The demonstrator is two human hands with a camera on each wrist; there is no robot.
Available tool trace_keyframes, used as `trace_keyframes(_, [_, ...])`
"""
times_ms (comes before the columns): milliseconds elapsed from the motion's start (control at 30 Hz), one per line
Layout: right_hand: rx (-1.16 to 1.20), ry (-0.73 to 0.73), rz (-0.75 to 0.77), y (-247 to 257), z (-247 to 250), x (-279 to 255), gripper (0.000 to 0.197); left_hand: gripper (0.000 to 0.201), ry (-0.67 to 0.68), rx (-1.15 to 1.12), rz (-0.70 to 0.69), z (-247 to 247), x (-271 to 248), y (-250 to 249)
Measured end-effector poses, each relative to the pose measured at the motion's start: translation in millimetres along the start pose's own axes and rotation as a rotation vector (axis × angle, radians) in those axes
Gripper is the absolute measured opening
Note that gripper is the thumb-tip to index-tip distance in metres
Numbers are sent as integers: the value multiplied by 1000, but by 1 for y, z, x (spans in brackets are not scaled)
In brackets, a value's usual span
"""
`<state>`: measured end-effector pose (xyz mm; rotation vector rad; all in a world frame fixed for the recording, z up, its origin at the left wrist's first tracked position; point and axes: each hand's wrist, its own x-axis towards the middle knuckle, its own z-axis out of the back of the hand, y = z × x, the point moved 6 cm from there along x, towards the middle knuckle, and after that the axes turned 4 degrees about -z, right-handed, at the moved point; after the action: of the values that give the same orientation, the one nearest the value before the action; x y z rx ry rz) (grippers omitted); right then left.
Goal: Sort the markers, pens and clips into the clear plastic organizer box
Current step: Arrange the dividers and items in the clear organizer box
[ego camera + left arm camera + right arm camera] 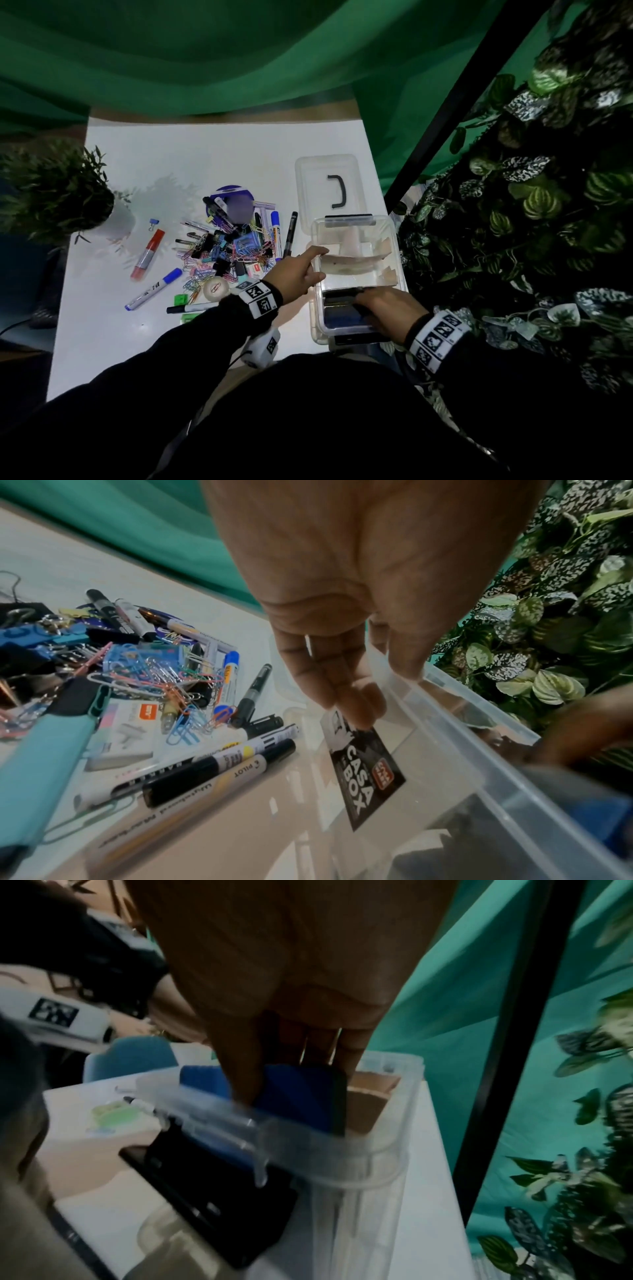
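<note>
The clear organizer box stands open at the table's right edge, with cardboard dividers inside. My left hand holds its left wall: fingers lie on the outside label and the thumb is over the rim. My right hand reaches into the near compartment and pinches a flat blue block with a black edge. A heap of paper clips, binder clips and pens lies left of the box, also seen as a pile in the left wrist view. Loose markers lie beside the box wall.
The box's lid lies behind it. A red marker, a blue-capped marker, a tape roll and a green sharpener lie around the heap. A potted plant stands at the left; foliage and a black pole crowd the right.
</note>
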<state>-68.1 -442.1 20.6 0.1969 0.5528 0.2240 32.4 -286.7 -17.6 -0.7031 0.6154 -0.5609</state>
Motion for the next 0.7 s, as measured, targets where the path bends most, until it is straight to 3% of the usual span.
trace_keyframes(133, [-122,109,-58,3,-16,20,24,45,-6,-3,26,-1,-1,0])
trace_keyframes(333, [-292,47,-42,8,-16,24,29,44,-21,-10,35,0,-2,-2])
trace_keyframes(600, [-337,193,65,9,-15,37,22,43,-28,-15,25,1,-2,-2])
trace_keyframes(700, [-269,215,91,1,-22,35,29,43,-14,-11,25,1,0,-1])
